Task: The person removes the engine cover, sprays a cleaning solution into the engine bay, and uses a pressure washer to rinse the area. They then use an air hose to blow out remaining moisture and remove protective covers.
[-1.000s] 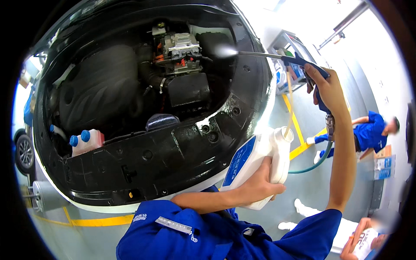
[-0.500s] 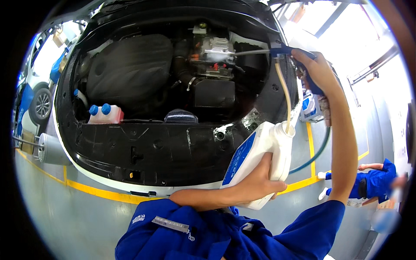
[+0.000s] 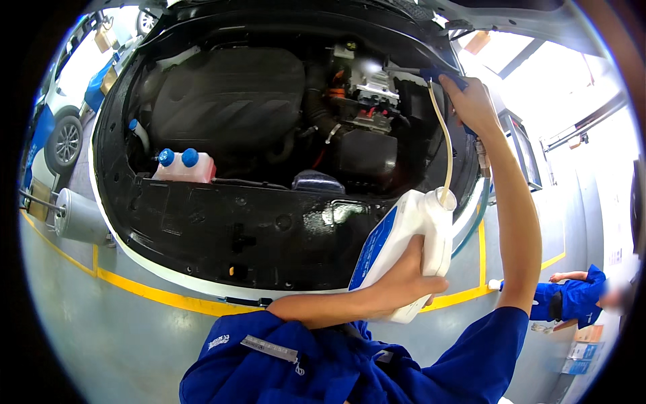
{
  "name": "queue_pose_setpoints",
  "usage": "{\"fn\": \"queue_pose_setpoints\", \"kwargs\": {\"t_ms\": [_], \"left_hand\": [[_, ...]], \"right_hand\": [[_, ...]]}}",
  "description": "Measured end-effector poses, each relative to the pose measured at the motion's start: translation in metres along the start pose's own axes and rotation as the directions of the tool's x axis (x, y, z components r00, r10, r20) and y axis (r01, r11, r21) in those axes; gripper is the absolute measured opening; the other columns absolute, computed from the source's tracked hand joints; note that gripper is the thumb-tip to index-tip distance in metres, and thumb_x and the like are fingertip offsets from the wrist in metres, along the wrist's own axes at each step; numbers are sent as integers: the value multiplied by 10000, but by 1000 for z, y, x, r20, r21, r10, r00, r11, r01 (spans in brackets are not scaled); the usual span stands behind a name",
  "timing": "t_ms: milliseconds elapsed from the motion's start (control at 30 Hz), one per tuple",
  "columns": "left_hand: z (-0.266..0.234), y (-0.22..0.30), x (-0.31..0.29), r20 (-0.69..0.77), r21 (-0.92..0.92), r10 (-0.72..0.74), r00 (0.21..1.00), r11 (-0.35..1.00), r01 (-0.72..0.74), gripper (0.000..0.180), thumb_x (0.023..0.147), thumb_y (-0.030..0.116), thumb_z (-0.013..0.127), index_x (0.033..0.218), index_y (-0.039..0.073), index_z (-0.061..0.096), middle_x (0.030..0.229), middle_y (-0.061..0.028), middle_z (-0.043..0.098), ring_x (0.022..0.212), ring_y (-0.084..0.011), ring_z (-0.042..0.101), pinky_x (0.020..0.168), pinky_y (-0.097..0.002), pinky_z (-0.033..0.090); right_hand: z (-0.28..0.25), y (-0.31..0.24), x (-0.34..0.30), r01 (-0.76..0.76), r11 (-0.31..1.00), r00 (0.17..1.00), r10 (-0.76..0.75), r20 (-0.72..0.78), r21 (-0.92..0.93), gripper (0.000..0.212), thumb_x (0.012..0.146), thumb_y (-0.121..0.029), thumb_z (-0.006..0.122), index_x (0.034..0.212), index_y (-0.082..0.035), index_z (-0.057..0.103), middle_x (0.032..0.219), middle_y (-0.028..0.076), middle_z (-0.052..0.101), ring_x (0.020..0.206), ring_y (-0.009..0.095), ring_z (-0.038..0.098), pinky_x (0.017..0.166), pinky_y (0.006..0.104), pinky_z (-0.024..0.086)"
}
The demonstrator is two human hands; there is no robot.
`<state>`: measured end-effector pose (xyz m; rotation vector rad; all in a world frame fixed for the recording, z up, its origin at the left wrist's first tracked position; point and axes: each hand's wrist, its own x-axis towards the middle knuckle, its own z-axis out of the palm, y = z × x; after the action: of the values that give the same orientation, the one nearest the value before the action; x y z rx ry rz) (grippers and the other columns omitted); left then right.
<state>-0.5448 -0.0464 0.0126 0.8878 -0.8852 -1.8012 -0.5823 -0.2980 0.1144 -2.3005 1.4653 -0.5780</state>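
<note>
My left hand (image 3: 404,283) is wrapped round the handle of a white plastic jug (image 3: 402,219) with a blue label, held upright before the car's front edge. A pale thin tube (image 3: 443,128) runs from the jug's open mouth up to a blue spray gun (image 3: 436,75). My right hand (image 3: 474,108) grips that gun at the right side of the engine bay. Its metal nozzle points left, toward a silver-coloured unit (image 3: 374,84) with orange connectors, and a whitish haze hangs there. Whether the trigger is pressed, I cannot tell.
A black engine cover (image 3: 229,94) fills the bay's left. A pink reservoir (image 3: 185,168) with blue caps sits near the black front panel (image 3: 188,232). From the gun a teal hose (image 3: 474,225) hangs down. A co-worker in blue (image 3: 572,296) is at the right.
The view has shifted, so the engine bay appears farther right. The spray gun and my right hand have moved left and toward the rear over the bay. The jug stays in my left hand.
</note>
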Motion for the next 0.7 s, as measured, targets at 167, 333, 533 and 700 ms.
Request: {"fn": "queue_pose_setpoints", "kwargs": {"t_ms": [167, 333, 533, 700], "left_hand": [[-30, -24, -21, -93, 417, 205, 974, 896, -149, 895, 742, 194, 682, 1417, -1, 128, 1174, -214, 456, 858, -249, 625, 703, -318, 532], [-52, 3, -52, -34, 125, 13, 999, 992, -9, 865, 737, 184, 679, 1400, -20, 161, 1181, -233, 450, 960, -282, 574, 769, -345, 508], [-63, -6, -78, -52, 15, 52, 997, 999, -52, 818, 725, 182, 670, 1362, -61, 218, 1200, -266, 441, 1063, -321, 551, 812, -389, 513], [-71, -7, -103, 25, -32, 14, 1000, 999, -14, 786, 717, 121, 660, 1332, -92, 219, 1013, -256, 515, 686, -248, 618, 581, -324, 511]], "right_hand": [[15, -54, -22, 28, 999, 986, -34, 162, 43, 453, 899, -398, 565, 774, 33, 623, 543, 66, 565, 362, 155, 526, 396, 287, 421], [33, -91, -31, 66, 996, 986, -75, 152, 60, 447, 903, -414, 562, 775, 10, 625, 542, 58, 568, 374, 146, 531, 404, 256, 411], [71, -107, -26, 32, 999, 995, -29, 92, -28, 491, 880, -423, 583, 797, 59, 633, 587, 99, 613, 421, 160, 582, 473, 285, 474], [43, -148, -91, -17, 990, 982, 43, 183, -138, 434, 892, -398, 568, 759, 10, 634, 521, 51, 541, 374, 136, 512, 395, 270, 407]]}}
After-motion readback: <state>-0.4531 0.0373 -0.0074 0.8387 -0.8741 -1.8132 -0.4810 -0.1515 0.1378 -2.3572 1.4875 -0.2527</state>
